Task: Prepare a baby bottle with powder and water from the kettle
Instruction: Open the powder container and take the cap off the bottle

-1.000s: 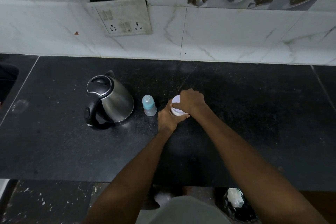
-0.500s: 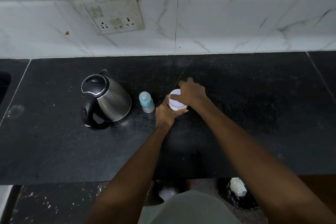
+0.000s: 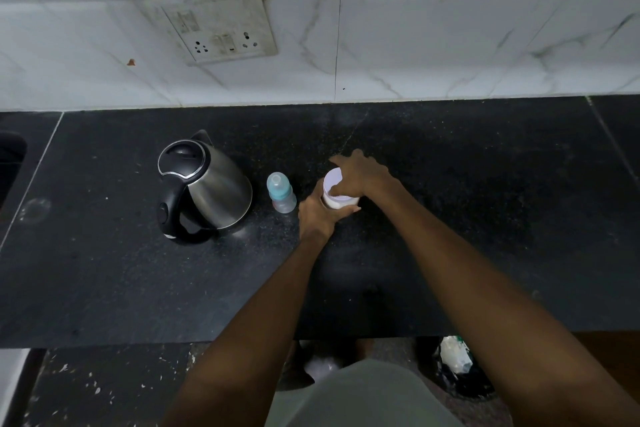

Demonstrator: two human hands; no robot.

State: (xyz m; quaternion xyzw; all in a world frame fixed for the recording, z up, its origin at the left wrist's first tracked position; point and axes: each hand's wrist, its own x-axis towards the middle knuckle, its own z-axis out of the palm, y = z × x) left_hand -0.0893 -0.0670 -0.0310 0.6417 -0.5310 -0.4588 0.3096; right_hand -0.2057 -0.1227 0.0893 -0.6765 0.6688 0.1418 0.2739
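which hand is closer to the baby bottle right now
Left. The left hand grips the white jar just right of the baby bottle; the right hand sits atop the jar, farther away.

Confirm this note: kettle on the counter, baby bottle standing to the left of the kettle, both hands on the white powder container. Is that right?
Not quite. In the head view the baby bottle stands to the right of the kettle, between it and the white powder container. The rest holds: the kettle is on the counter, the left hand grips the container's side and the right hand is on its top.
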